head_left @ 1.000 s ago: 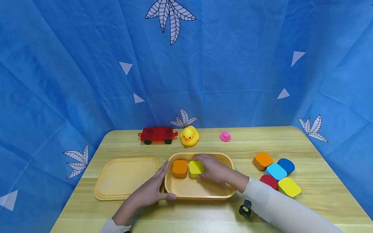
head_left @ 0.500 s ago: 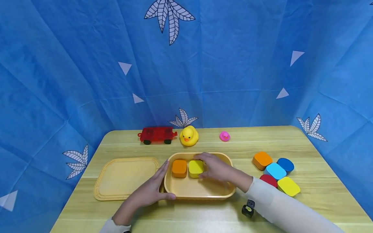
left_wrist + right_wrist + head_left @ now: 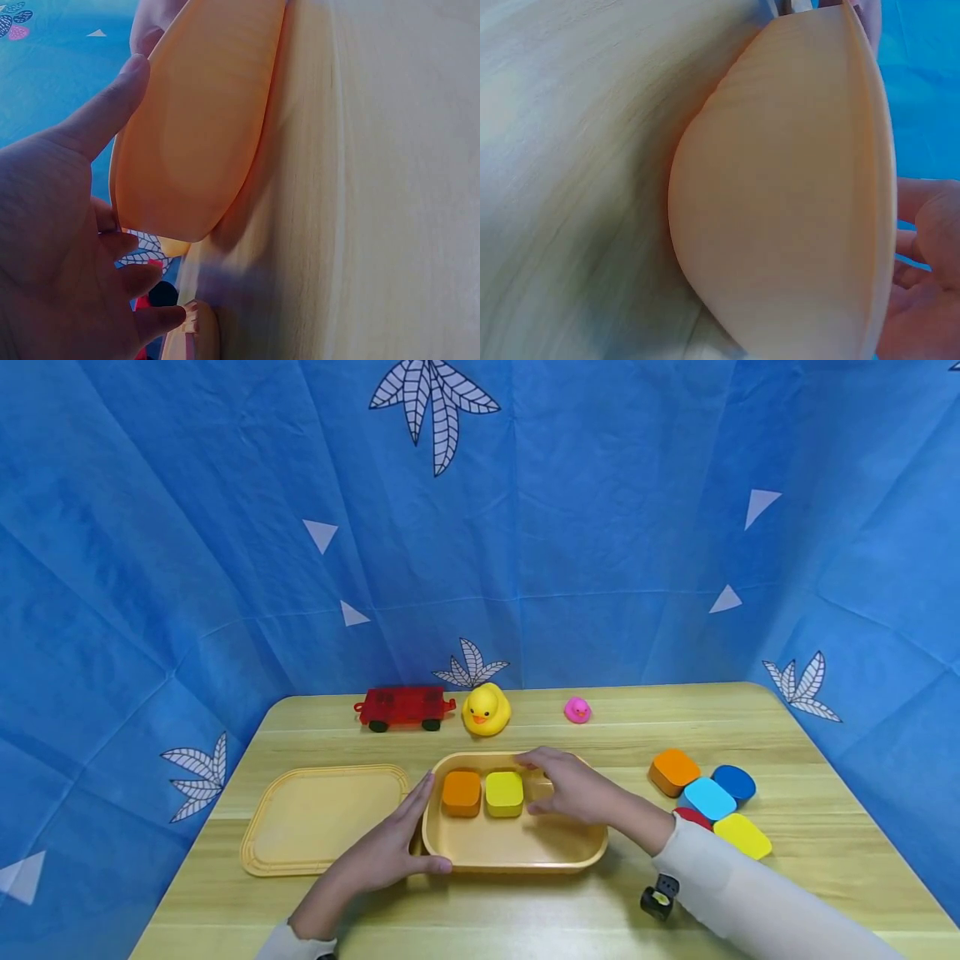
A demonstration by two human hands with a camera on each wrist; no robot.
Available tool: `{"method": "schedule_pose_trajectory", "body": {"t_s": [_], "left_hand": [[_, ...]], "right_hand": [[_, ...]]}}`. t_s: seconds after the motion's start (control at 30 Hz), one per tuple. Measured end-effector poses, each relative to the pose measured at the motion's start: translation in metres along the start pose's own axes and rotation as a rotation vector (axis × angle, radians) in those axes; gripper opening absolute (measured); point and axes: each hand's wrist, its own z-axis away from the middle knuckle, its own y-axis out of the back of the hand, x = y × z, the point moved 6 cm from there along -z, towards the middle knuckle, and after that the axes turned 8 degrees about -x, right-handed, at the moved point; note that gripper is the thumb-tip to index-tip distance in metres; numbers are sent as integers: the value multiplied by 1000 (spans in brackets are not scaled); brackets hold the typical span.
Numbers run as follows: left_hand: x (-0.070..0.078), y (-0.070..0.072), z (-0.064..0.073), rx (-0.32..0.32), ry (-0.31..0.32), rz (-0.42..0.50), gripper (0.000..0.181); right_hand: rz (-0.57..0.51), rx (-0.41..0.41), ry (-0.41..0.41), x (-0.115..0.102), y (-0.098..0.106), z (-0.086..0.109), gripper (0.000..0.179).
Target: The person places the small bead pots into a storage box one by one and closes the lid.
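A tan plastic box [image 3: 517,866] stands on the wooden table, with an orange block [image 3: 461,793] and a yellow block [image 3: 504,794] side by side in its left half. My left hand [image 3: 382,850] rests at the box's left end, fingers straight along the rim and thumb by the front corner. In the left wrist view, that thumb [image 3: 120,94] lies at the box's edge. Over the right half of the box is my right hand [image 3: 573,789], its fingers spread, with a gap between them and the yellow block. The right wrist view shows it mostly behind the box's wall.
Left of the box lies a flat tan lid [image 3: 330,818]. Along the back stand a red toy wagon [image 3: 405,706], a yellow duck [image 3: 486,710] and a small pink duck [image 3: 577,710]. Several coloured blocks, including a light blue block [image 3: 707,799], cluster at the right.
My right hand has let go of the yellow block and drawn back to the right, leaving it beside the orange block. The left hand has stayed put.
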Motion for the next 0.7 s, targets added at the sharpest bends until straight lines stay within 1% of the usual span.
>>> {"method": "schedule_pose_trajectory", "body": {"t_s": [0.07,0.37,0.7], "left_hand": [[1,0,0,-1,-4,1,120],[0,0,1,-4,-9,0,120],[1,0,0,-1,-17,-4,120]], "right_hand": [[-21,3,-9,1,3,3,70],[3,25,19,7,9,16,68],[-10,49,-6,17,22,34,67]]}}
